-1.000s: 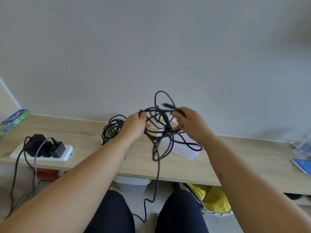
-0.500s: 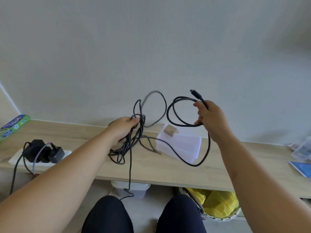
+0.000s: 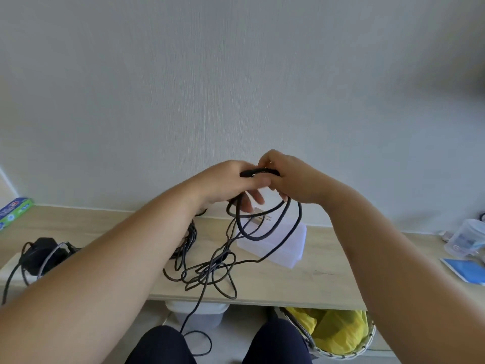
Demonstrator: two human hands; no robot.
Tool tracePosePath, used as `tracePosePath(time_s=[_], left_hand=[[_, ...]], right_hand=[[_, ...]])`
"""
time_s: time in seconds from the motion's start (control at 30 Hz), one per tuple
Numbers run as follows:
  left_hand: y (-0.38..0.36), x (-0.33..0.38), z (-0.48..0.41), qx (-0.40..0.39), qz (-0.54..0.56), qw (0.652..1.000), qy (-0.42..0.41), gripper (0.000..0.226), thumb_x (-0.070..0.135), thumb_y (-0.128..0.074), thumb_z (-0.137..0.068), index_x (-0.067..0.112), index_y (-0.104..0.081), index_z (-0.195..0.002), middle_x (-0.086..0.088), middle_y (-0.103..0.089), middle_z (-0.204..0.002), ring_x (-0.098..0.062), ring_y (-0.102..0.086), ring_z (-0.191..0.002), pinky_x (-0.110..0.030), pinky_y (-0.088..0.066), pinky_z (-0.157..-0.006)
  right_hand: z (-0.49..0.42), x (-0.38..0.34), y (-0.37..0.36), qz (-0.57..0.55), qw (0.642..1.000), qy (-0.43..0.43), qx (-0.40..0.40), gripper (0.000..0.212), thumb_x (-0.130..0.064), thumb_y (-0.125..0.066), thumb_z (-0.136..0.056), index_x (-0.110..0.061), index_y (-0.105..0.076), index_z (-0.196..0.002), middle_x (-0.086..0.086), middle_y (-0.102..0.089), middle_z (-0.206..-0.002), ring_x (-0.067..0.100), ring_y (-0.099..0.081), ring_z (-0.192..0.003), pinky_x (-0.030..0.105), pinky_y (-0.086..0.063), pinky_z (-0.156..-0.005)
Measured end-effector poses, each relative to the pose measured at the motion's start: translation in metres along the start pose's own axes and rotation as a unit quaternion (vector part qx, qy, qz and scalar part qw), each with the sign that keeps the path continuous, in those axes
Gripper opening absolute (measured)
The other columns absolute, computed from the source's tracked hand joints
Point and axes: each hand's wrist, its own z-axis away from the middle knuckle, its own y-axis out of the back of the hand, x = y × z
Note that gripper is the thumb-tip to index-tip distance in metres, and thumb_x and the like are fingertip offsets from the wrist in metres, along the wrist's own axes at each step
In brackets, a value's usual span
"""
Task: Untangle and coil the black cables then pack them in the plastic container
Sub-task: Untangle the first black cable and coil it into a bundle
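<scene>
Both hands meet above the wooden shelf (image 3: 301, 282). My right hand (image 3: 291, 177) pinches one end of a black cable (image 3: 262, 232), and my left hand (image 3: 231, 185) grips the same cable beside it. Loops hang from both hands in front of the clear plastic container (image 3: 291, 245). Below them a tangle of black cable (image 3: 210, 271) lies on the shelf, with one strand dropping past the front edge to the floor. Another bundle of black cable (image 3: 189, 240) sits half hidden behind my left forearm.
A white power strip with black adapters (image 3: 39, 253) lies at the left, a green box (image 3: 13, 211) beyond it. At the right stand a clear cup (image 3: 467, 237) and a blue card (image 3: 464, 269). Under the shelf are a plastic tub (image 3: 196, 313) and a basket with yellow bags (image 3: 336, 329).
My right hand has come back left and down from its raised position, so both hands are together on the cable. The tangle has dropped onto the shelf.
</scene>
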Motion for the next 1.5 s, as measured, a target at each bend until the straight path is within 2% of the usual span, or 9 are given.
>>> tracePosePath(time_s=[0.13,0.23,0.43,0.8,0.97,1.1,1.27,1.4,1.5], left_hand=[[0.003,-0.006,0.001,-0.09,0.139,0.982,0.09,0.028,0.032,-0.049,-0.095,0.007,-0.058,-0.088,0.0,-0.055,-0.053,-0.013,-0.053,-0.048,-0.025,-0.049,-0.054],[0.003,-0.008,0.003,-0.094,0.288,0.952,0.054,0.023,0.026,-0.042,-0.095,0.012,-0.045,-0.077,0.005,-0.04,-0.046,-0.01,-0.046,-0.043,-0.023,-0.047,-0.05],[0.015,-0.02,0.001,-0.01,0.561,0.828,-0.005,0.021,0.03,-0.042,-0.089,0.016,-0.042,-0.074,0.009,-0.03,-0.043,-0.001,-0.023,-0.03,-0.012,-0.022,-0.029],[0.036,-0.016,0.011,0.04,0.581,0.811,-0.063,0.031,0.034,-0.038,-0.092,0.018,-0.042,-0.065,0.009,-0.031,-0.043,-0.001,-0.029,-0.03,-0.012,-0.019,-0.026],[0.053,-0.015,0.011,0.153,0.672,0.713,-0.131,0.038,0.034,-0.032,-0.102,0.016,-0.039,-0.069,0.008,-0.03,-0.042,-0.005,-0.026,-0.028,-0.016,-0.019,-0.026],[0.064,-0.014,0.008,0.193,0.72,0.649,-0.148,0.04,0.035,-0.034,-0.102,0.015,-0.041,-0.067,0.007,-0.029,-0.042,-0.005,-0.026,-0.028,-0.018,-0.019,-0.025],[0.033,-0.014,-0.004,0.272,0.608,0.736,-0.123,0.038,0.034,-0.034,-0.102,0.017,-0.039,-0.069,0.007,-0.033,-0.044,-0.006,-0.027,-0.034,-0.017,-0.018,-0.033],[0.0,-0.017,-0.007,0.282,0.294,0.906,-0.117,0.033,0.027,-0.034,-0.104,0.011,-0.042,-0.075,0.0,-0.05,-0.048,-0.018,-0.046,-0.042,-0.027,-0.038,-0.044],[-0.017,-0.027,0.0,0.243,0.093,0.96,-0.104,0.024,0.022,-0.039,-0.102,0.011,-0.048,-0.082,-0.005,-0.063,-0.061,-0.024,-0.065,-0.059,-0.032,-0.056,-0.061]], right_hand=[[0.002,0.007,-0.005,-0.037,0.999,0.018,0.003,0.006,-0.023,-0.055,-0.093,-0.024,-0.05,-0.092,-0.013,-0.057,-0.072,0.009,-0.055,-0.056,0.018,-0.044,-0.053],[0.005,0.021,-0.015,-0.262,0.963,0.02,0.068,0.014,-0.029,-0.062,-0.09,-0.031,-0.054,-0.102,-0.009,-0.065,-0.101,0.006,-0.066,-0.082,0.023,-0.052,-0.081],[0.02,0.063,-0.08,-0.411,0.896,-0.161,0.04,0.051,-0.038,-0.057,-0.088,-0.026,-0.042,-0.135,-0.005,-0.054,-0.13,0.01,-0.05,-0.12,0.033,-0.032,-0.104],[0.001,0.063,-0.147,-0.284,0.93,-0.231,-0.006,0.027,-0.022,-0.043,-0.099,-0.001,-0.06,-0.094,0.015,-0.062,-0.099,0.031,-0.059,-0.104,0.022,-0.039,-0.075],[0.002,0.058,-0.129,-0.479,0.851,-0.203,0.07,0.03,-0.023,-0.039,-0.101,-0.005,-0.055,-0.083,0.006,-0.055,-0.068,0.018,-0.057,-0.057,0.028,-0.051,-0.067],[0.015,0.073,-0.121,-0.298,0.938,-0.164,0.073,0.015,-0.021,-0.058,-0.093,-0.009,-0.064,-0.088,0.0,-0.065,-0.072,0.009,-0.055,-0.062,0.029,-0.047,-0.075],[0.021,0.059,-0.099,-0.068,0.991,-0.119,-0.004,0.019,-0.032,-0.05,-0.096,-0.024,-0.066,-0.102,-0.013,-0.054,-0.067,0.001,-0.047,-0.056,0.017,-0.038,-0.062],[0.019,0.026,-0.08,0.053,0.996,0.008,-0.068,0.028,-0.037,-0.048,-0.097,-0.026,-0.067,-0.114,-0.008,-0.067,-0.092,0.003,-0.052,-0.074,0.017,-0.039,-0.071],[0.018,0.008,-0.057,0.092,0.993,0.081,-0.001,0.024,-0.031,-0.053,-0.095,-0.021,-0.07,-0.11,-0.004,-0.071,-0.095,0.008,-0.058,-0.079,0.02,-0.045,-0.076]])
